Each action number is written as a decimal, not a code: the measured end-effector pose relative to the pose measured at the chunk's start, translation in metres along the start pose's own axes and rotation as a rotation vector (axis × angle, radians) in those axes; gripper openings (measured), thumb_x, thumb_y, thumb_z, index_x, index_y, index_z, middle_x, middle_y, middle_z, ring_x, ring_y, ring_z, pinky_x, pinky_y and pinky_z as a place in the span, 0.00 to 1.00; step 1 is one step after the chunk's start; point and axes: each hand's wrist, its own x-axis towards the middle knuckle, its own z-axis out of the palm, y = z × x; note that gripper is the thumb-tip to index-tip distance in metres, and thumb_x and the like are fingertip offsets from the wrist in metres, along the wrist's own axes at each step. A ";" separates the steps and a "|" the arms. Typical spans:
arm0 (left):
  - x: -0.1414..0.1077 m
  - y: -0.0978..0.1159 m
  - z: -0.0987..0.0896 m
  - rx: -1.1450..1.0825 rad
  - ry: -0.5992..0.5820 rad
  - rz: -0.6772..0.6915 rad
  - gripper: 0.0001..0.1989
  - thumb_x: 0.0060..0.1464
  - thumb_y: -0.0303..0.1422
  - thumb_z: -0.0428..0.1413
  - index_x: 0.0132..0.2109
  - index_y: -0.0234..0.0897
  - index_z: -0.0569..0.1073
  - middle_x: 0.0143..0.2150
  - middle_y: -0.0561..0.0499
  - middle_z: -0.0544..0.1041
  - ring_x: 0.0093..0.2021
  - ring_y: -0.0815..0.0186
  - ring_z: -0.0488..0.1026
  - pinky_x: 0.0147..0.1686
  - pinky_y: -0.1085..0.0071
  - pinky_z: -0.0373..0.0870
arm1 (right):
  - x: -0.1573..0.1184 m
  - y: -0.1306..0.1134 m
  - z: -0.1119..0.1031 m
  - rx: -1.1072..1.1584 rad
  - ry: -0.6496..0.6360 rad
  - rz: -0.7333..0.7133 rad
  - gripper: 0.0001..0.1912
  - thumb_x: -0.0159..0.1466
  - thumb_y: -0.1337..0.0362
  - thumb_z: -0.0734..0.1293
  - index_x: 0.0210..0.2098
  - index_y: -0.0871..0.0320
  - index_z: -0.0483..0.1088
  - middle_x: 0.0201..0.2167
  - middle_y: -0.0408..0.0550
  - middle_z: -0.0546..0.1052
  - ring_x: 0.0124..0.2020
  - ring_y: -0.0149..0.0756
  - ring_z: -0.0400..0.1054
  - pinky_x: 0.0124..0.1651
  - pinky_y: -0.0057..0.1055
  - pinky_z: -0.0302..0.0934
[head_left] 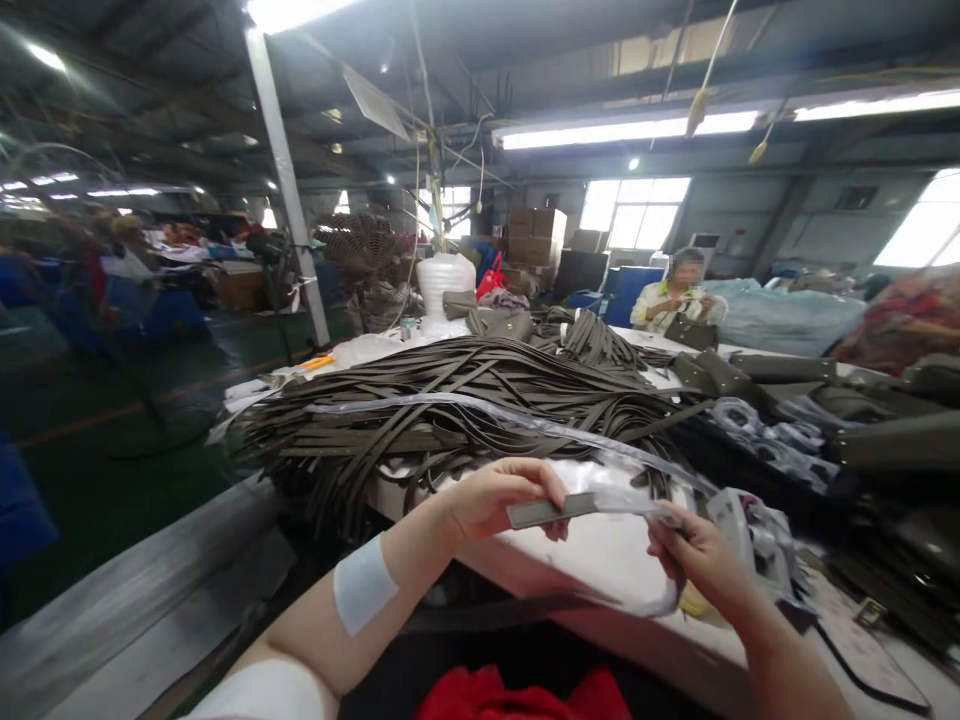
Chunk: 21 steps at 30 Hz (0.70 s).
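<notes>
My left hand [514,495] pinches a dark olive strap [541,511] near its end, thumb on top and fingers beneath. A clear plastic sleeve [619,502] covers the strap further right. My right hand [694,545] grips this sleeve with thumb and fingertips, and part of the strap is hidden there. From the right hand, a length of the wrapped strap loops down and back to the left below the table edge. Behind both hands lies a big heap of similar straps [450,385], with one long plastic-sleeved strap [480,402] across its top.
Rolled straps in clear plastic [772,440] and olive bag pieces [900,440] lie at the right. A white device [742,530] and a phone [870,650] are near my right hand. Across the table, a person [679,295] handles a dark bag. A white post [289,190] stands left.
</notes>
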 end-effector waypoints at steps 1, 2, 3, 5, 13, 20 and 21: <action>0.000 -0.002 -0.001 -0.020 -0.021 -0.032 0.18 0.47 0.43 0.62 0.37 0.30 0.77 0.32 0.43 0.78 0.32 0.61 0.76 0.37 0.67 0.70 | -0.007 0.006 -0.005 -0.004 -0.051 0.048 0.26 0.58 0.40 0.66 0.37 0.60 0.72 0.18 0.41 0.68 0.18 0.30 0.60 0.24 0.29 0.57; 0.001 -0.005 -0.003 -0.022 -0.038 -0.086 0.22 0.47 0.47 0.60 0.37 0.28 0.78 0.33 0.42 0.79 0.34 0.60 0.76 0.38 0.66 0.70 | -0.014 0.011 -0.009 -0.004 -0.108 0.085 0.27 0.57 0.41 0.68 0.37 0.61 0.73 0.19 0.42 0.69 0.19 0.31 0.61 0.25 0.30 0.58; 0.001 -0.009 -0.004 -0.001 -0.044 -0.150 0.25 0.48 0.50 0.59 0.38 0.28 0.78 0.33 0.42 0.79 0.34 0.61 0.76 0.39 0.66 0.70 | -0.021 0.014 -0.013 0.006 -0.173 0.104 0.28 0.55 0.41 0.69 0.38 0.62 0.74 0.21 0.45 0.71 0.22 0.33 0.63 0.26 0.31 0.58; 0.001 -0.023 -0.007 0.102 -0.023 -0.263 0.25 0.47 0.51 0.61 0.37 0.30 0.77 0.30 0.46 0.78 0.30 0.65 0.75 0.36 0.69 0.70 | -0.032 0.016 -0.017 0.058 -0.330 0.093 0.34 0.50 0.38 0.71 0.41 0.62 0.74 0.26 0.49 0.74 0.26 0.36 0.65 0.29 0.32 0.59; 0.021 -0.082 0.007 0.576 0.124 -0.356 0.12 0.50 0.31 0.60 0.43 0.35 0.70 0.27 0.57 0.73 0.19 0.74 0.65 0.20 0.77 0.60 | -0.038 0.018 -0.012 -0.058 -0.277 0.190 0.29 0.63 0.40 0.61 0.23 0.59 0.69 0.17 0.42 0.65 0.20 0.29 0.55 0.24 0.26 0.49; 0.061 -0.100 0.024 0.560 -0.253 -0.531 0.13 0.59 0.40 0.53 0.33 0.36 0.74 0.20 0.57 0.64 0.20 0.71 0.58 0.21 0.75 0.53 | -0.058 0.018 -0.060 -0.343 -0.261 0.167 0.28 0.64 0.42 0.60 0.22 0.57 0.69 0.15 0.42 0.69 0.20 0.33 0.61 0.27 0.28 0.56; 0.063 -0.103 0.026 0.510 -0.241 -0.545 0.12 0.58 0.40 0.53 0.33 0.36 0.73 0.20 0.58 0.63 0.20 0.71 0.57 0.21 0.75 0.52 | -0.061 0.020 -0.060 -0.344 -0.274 0.158 0.27 0.65 0.43 0.59 0.22 0.57 0.69 0.17 0.42 0.71 0.22 0.34 0.63 0.30 0.29 0.57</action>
